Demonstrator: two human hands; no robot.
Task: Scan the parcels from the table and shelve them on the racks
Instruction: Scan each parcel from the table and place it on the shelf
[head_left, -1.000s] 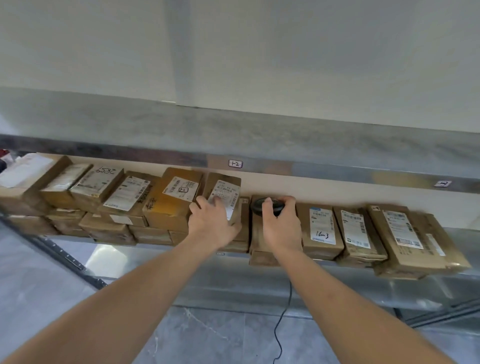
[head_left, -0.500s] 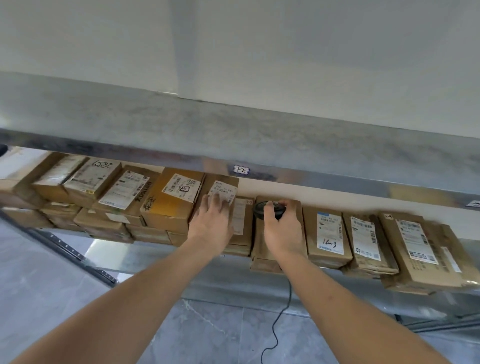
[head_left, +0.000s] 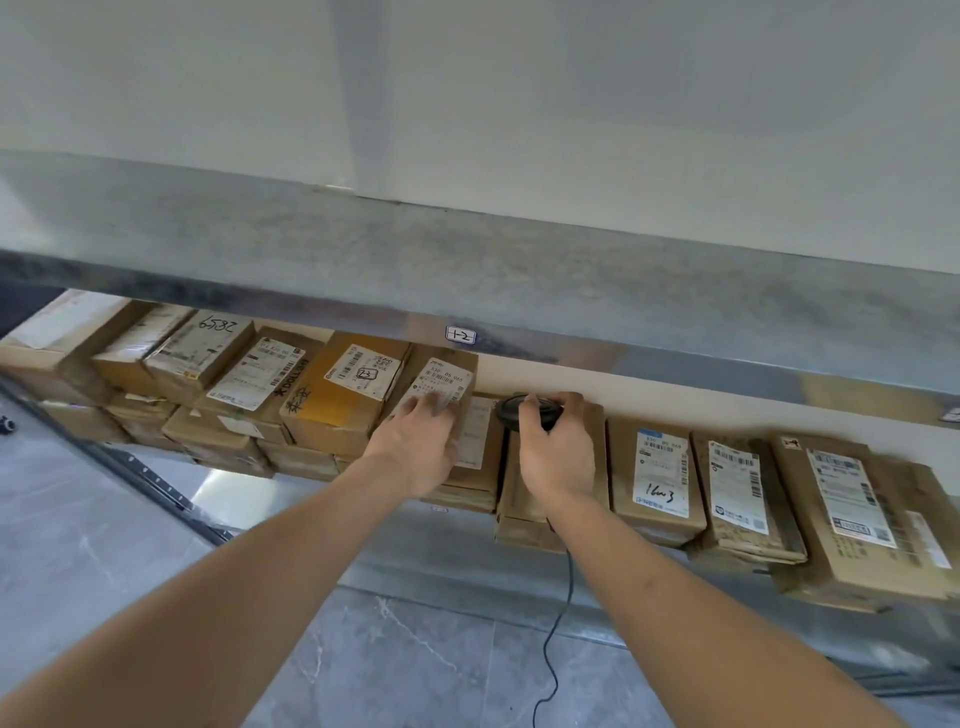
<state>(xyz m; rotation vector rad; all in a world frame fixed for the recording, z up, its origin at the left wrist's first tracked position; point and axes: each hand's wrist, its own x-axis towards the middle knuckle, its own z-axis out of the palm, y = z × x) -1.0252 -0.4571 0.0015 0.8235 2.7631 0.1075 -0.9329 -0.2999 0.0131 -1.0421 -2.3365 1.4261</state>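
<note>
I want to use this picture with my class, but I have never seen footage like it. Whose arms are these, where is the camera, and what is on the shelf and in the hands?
There is no machine here. A person wears a camera on the head, so you look forward and down along their own two arms. Brown cardboard parcels with white labels stand in a row on a metal rack shelf. The left hand rests with its fingers on the label of one parcel, apparently pushing it into the row. The right hand grips a black barcode scanner, whose cable hangs toward the grey floor. A small tag on the shelf above marks the spot.

Single head view — forward and down, close above the rack (head_left: 519, 291).
</note>
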